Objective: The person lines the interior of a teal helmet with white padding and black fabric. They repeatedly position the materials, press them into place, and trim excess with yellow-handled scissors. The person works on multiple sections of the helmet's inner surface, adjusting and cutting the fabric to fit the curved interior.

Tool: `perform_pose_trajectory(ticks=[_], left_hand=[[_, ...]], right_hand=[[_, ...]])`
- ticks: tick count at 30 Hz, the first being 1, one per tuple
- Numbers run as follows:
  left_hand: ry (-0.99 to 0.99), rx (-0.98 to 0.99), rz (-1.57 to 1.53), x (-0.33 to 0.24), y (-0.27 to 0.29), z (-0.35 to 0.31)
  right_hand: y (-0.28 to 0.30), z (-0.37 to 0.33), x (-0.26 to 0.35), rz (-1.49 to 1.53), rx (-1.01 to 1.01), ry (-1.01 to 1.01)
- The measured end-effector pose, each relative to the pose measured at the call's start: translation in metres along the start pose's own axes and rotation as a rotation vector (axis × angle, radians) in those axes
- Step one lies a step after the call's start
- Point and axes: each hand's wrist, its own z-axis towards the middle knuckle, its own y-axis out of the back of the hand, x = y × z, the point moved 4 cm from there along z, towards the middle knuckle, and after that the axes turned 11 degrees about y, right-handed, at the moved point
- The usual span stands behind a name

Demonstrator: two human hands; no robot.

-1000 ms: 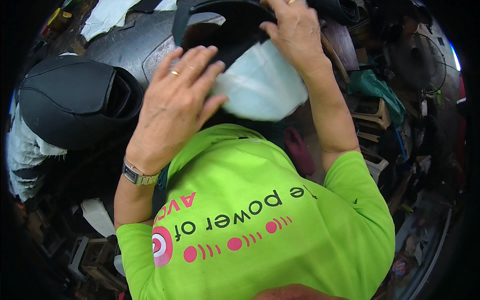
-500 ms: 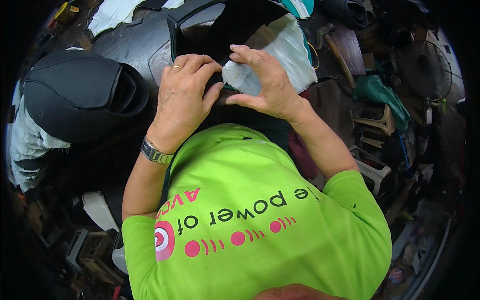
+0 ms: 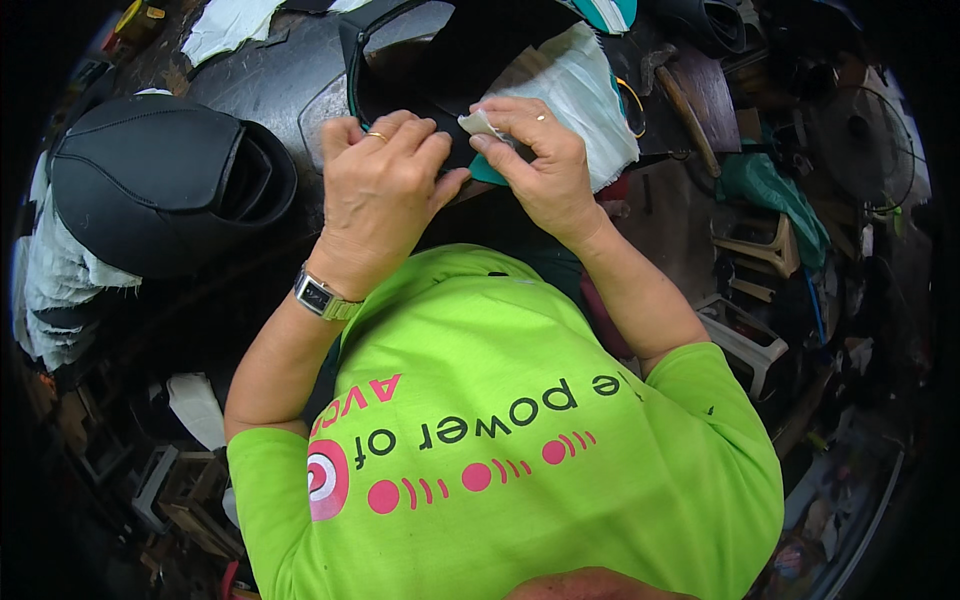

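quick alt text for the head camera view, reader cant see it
A person's right hand pinches the edge of a white cloth, while their left hand is at the near edge of a black piece. The person wears a bright green shirt; a rounded, stitched black item sits at the picture's left.

One left hand point(image 3: 385, 190), one right hand point(image 3: 548, 175); two rings point(image 3: 378, 136), one per hand; one wristwatch point(image 3: 316, 296), left wrist; one fan point(image 3: 860, 140), far right; one wooden handle point(image 3: 688, 120), far right.

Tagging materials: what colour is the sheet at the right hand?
The sheet is white; the head view shows it best.
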Motion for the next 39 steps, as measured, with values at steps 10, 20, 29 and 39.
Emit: perform_pose_trajectory(ticks=[10, 20, 29, 39], left_hand=[[-0.232, -0.003, -0.111, -0.008, -0.011, 0.003], [0.369, -0.049, -0.400, 0.030, -0.022, 0.011], [0.316, 0.056, -0.584, 0.023, -0.016, 0.007], [0.369, -0.007, -0.575, 0.030, -0.021, 0.009]], right_hand=[[0.002, -0.003, -0.004, 0.140, -0.066, -0.157], [0.001, 0.002, 0.005, 0.101, -0.044, -0.040], [-0.001, 0.000, 0.006, 0.032, 0.034, 0.002], [-0.007, -0.001, 0.013, -0.120, 0.139, 0.058]])
